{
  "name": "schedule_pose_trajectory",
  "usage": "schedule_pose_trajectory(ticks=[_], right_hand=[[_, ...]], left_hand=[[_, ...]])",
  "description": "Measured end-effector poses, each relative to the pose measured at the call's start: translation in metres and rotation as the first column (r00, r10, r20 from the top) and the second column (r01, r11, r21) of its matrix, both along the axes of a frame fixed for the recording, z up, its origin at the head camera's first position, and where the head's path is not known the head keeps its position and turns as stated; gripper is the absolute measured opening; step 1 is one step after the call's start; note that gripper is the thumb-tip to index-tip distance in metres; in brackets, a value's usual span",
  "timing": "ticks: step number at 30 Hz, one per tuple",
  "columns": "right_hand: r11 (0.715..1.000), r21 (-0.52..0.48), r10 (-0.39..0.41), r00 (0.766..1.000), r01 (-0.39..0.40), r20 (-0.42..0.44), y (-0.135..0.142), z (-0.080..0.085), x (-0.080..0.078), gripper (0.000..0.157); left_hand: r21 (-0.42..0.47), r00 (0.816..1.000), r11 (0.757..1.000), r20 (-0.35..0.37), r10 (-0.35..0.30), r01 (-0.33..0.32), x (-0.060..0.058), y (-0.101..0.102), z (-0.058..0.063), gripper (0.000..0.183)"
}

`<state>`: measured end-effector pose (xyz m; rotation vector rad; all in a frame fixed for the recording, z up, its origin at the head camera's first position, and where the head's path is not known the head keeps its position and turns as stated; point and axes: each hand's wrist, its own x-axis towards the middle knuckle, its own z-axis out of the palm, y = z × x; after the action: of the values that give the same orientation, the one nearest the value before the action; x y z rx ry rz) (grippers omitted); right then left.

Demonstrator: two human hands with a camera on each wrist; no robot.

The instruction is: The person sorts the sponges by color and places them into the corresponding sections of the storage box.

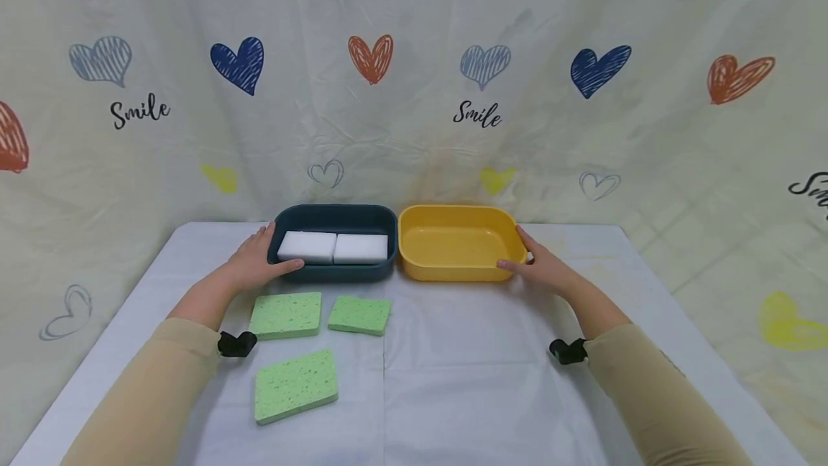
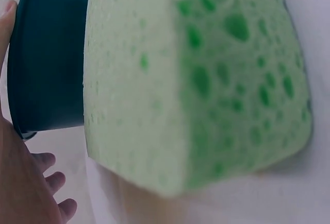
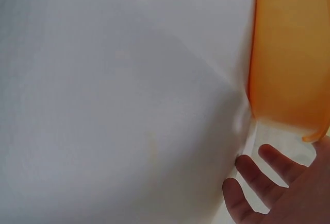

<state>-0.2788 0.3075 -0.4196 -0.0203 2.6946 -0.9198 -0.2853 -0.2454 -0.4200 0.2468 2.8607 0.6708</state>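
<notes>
Evidently, in the head view, a dark teal, rounded rectangular bin (image 1: 343,273) holds two smooth white rectangular blocks (image 1: 307,247) side by side. Just beside it, at three o'clock, sits a glossy yellow bin (image 1: 462,272) of similar shape, its floor showing. The left hand (image 1: 249,261) rests at the teal bin's nine o'clock end, thumb along the near wall; the right hand (image 1: 543,265) touches the yellow bin's three o'clock end. Both hands are spread, neither closed tightly. On the white, creased surface (image 1: 466,351), a pale green pitted sponge (image 1: 286,316) lies at the teal bin's seven o'clock, a second sponge (image 1: 359,315) towards five, a third sponge (image 1: 296,385) nearer six.

The left wrist view shows sponge pores up close, the teal bin towards ten o'clock.

The right wrist view puts the yellow bin at two o'clock, loosely bent fingers (image 3: 260,180) below.
</notes>
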Motion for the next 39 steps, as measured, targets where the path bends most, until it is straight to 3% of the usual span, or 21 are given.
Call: schedule_pose_trajectory(ticks=[9, 13, 18, 26, 30, 34, 36, 39], right_hand=[[1.000, -0.001, -0.008, 1.000, 0.008, 0.025, 0.002, -0.001, -0.001, 0.122], [1.000, 0.001, -0.015, 0.999, 0.015, 0.039, 0.000, -0.001, -0.003, 0.123], [1.000, -0.001, -0.019, 0.999, 0.019, 0.047, 0.000, 0.000, -0.003, 0.121], [1.000, -0.010, -0.016, 0.999, 0.017, 0.050, 0.003, -0.001, 0.000, 0.117], [1.000, -0.008, -0.017, 0.998, 0.017, 0.055, 0.003, -0.001, 0.000, 0.118], [1.000, 0.001, -0.016, 0.998, 0.016, 0.056, 0.003, -0.002, 0.001, 0.119], [1.000, 0.002, -0.016, 0.998, 0.016, 0.054, 0.004, -0.002, 0.001, 0.119], [1.000, 0.002, -0.023, 0.998, 0.023, 0.053, 0.004, -0.002, 0.000, 0.119]], left_hand=[[0.084, 1.000, 0.996, -0.005, 0.031, -0.030, -0.005, -0.005, -0.006, 0.112], [0.106, 0.998, 0.993, -0.035, 0.049, -0.045, -0.002, -0.011, -0.003, 0.103], [0.096, 0.994, 0.995, -0.100, 0.034, -0.025, 0.013, -0.012, 0.007, 0.103], [0.007, 0.975, 0.996, -0.208, -0.081, 0.084, 0.049, 0.004, 0.025, 0.098], [-0.041, 0.946, 0.984, -0.270, -0.177, 0.172, 0.064, 0.016, 0.029, 0.085], [-0.117, 0.886, 0.945, -0.330, -0.326, 0.305, 0.072, 0.031, 0.029, 0.069], [-0.157, 0.859, 0.920, -0.330, -0.391, 0.358, 0.075, 0.038, 0.029, 0.066], [-0.202, 0.842, 0.890, -0.292, -0.454, 0.410, 0.078, 0.049, 0.028, 0.063]])
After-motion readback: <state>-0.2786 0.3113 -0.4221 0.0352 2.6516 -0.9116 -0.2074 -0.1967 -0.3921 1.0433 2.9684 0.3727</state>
